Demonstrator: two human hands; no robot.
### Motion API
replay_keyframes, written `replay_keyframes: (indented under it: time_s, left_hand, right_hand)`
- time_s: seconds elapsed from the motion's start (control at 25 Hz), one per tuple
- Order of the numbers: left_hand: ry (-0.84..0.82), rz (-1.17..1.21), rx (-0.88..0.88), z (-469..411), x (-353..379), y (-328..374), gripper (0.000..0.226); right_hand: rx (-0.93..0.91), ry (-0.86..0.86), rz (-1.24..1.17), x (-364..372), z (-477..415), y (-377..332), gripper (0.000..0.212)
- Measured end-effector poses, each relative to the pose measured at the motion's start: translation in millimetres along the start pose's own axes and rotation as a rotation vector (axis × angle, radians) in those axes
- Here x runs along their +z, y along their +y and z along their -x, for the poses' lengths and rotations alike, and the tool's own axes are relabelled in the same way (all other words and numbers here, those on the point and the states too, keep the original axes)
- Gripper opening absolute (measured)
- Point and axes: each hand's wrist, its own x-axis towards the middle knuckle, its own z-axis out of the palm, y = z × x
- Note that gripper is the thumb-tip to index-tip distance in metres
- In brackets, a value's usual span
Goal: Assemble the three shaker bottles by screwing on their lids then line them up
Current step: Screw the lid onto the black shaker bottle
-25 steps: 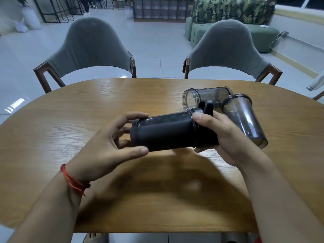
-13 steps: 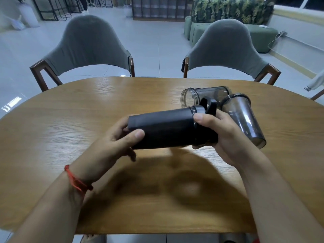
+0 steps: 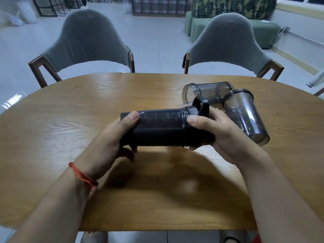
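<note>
Oval wooden bench [image 3: 73, 123], glossy, grain visible. Two grey-upholstered chairs with dark wood arms on far side: left chair [image 3: 87, 41], right chair [image 3: 229, 41]. Pale tiled floor [image 3: 157, 46] beyond. Green sofa [image 3: 259, 30] with leaf-print backrest [image 3: 233, 5] at upper right.

The left hand [image 3: 112, 137] is curled around the bottle's bottom end. The right hand [image 3: 219, 135] is wrapped around its lid end.
</note>
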Motion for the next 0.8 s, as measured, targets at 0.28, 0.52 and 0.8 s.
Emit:
replay_keyframes:
  time_s: [0.28, 0.52, 0.8]
  left_hand:
    - [-0.060, 0.091, 0.091, 9.5, 0.5, -5.7, 0.064]
    - [-0.023, 0.122, 0.073, 11.8, 5.3, -3.7, 0.054]
    - [-0.069, 0.103, 0.093, 12.3, 4.8, -7.7, 0.054]
  right_hand:
    - [0.001, 0.027, -0.002, 3.5, 2.2, -6.5, 0.038]
    - [0.017, 0.070, -0.006, 4.8, 3.6, -9.1, 0.034]
    - [0.039, 0.089, -0.019, 6.5, 3.1, -10.5, 0.036]
